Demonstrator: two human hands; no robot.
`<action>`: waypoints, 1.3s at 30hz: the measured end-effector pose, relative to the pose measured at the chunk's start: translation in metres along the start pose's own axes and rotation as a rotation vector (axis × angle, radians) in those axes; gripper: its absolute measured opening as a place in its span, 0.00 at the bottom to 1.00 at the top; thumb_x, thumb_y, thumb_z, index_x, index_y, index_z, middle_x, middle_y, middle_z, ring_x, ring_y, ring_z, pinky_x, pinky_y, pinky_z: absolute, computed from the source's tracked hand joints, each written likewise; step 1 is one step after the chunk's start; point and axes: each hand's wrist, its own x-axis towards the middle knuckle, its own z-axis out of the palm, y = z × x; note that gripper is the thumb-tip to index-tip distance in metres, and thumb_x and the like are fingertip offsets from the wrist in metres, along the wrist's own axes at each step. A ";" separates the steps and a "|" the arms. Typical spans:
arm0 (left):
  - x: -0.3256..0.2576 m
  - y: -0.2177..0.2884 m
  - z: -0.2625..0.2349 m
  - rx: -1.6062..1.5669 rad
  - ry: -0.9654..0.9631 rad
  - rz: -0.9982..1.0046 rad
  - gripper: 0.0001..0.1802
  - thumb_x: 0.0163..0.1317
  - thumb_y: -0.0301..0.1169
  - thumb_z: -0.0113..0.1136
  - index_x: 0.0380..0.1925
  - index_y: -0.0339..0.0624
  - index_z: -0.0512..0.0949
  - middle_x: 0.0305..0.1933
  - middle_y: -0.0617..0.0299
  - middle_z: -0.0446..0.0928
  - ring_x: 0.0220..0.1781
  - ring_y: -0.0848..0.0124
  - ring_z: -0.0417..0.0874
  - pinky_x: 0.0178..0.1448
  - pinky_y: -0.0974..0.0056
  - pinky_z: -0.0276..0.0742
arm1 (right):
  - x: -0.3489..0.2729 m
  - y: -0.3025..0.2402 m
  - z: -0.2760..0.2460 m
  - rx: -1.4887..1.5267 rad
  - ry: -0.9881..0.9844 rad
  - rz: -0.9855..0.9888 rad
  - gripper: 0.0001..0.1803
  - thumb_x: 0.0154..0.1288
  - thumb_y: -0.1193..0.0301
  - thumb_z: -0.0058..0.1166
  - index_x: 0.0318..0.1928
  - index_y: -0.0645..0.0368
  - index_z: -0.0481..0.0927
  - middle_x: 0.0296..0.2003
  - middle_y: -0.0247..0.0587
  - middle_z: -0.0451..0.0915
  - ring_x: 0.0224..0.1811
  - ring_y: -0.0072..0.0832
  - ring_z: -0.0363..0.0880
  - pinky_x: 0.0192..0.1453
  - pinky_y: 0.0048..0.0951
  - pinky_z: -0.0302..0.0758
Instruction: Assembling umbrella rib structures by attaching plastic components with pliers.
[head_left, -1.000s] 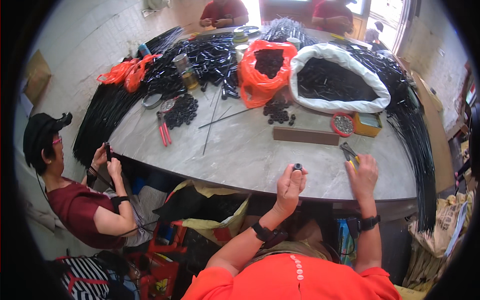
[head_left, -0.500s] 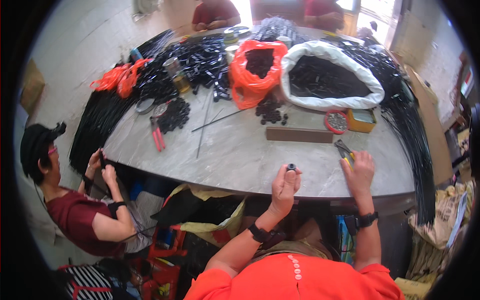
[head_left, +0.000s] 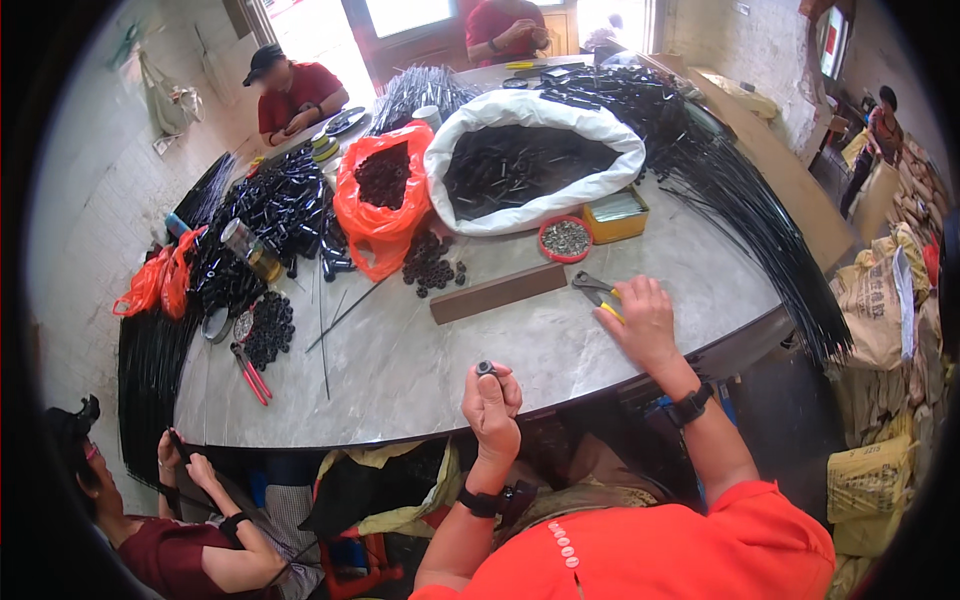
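Observation:
Pinched upright between the thumb and fingers of my left hand [head_left: 492, 412] is a small dark round part with a hole in its top [head_left: 485, 368]. It is held over the near edge of the table [head_left: 400, 405]. On the tabletop to the right, my right hand [head_left: 648, 325] is closed over the yellow handles of a pair of pliers [head_left: 598, 287], whose dark jaws point to the far left. A long brown block [head_left: 498, 294] lies just left of the pliers. Beyond it stands a red round dish of small metal pieces [head_left: 565, 238].
A white sack [head_left: 440, 160] and a red plastic bag [head_left: 350, 215] hold dark parts. Black rods [head_left: 760, 220] overhang the right edge. Red-handled pliers [head_left: 252, 378] lie beside black rings [head_left: 268, 335]. A co-worker [head_left: 190, 540] sits at left; two others [head_left: 300, 95] sit across.
The whole view has swung to the right, so the table sits further left in it. My right hand has settled over the pliers' handles; my left still holds the small part.

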 end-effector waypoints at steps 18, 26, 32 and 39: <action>0.000 0.004 0.001 0.023 0.021 0.013 0.19 0.79 0.47 0.46 0.42 0.42 0.69 0.22 0.68 0.63 0.20 0.81 0.59 0.22 0.73 0.53 | 0.000 0.001 0.001 0.015 0.008 -0.020 0.24 0.59 0.53 0.66 0.45 0.60 0.81 0.41 0.44 0.74 0.48 0.41 0.73 0.49 0.42 0.71; 0.000 0.001 0.002 0.016 0.028 0.018 0.20 0.78 0.49 0.48 0.41 0.42 0.69 0.22 0.68 0.63 0.19 0.81 0.59 0.21 0.74 0.52 | -0.001 0.003 0.001 0.002 0.021 -0.010 0.24 0.58 0.52 0.66 0.45 0.59 0.81 0.40 0.43 0.75 0.48 0.40 0.73 0.49 0.42 0.71; 0.002 0.002 0.001 -0.016 0.026 0.031 0.18 0.78 0.46 0.48 0.41 0.41 0.70 0.22 0.67 0.64 0.20 0.81 0.59 0.22 0.74 0.51 | 0.000 0.001 0.002 0.000 0.026 -0.012 0.24 0.58 0.52 0.66 0.43 0.58 0.80 0.40 0.43 0.75 0.48 0.39 0.73 0.48 0.40 0.70; 0.000 0.002 0.003 0.013 0.029 0.020 0.21 0.77 0.50 0.49 0.41 0.43 0.69 0.22 0.68 0.63 0.19 0.81 0.58 0.21 0.74 0.51 | -0.003 0.003 0.002 -0.017 0.016 -0.010 0.23 0.59 0.52 0.65 0.41 0.59 0.80 0.40 0.43 0.75 0.48 0.40 0.73 0.48 0.40 0.71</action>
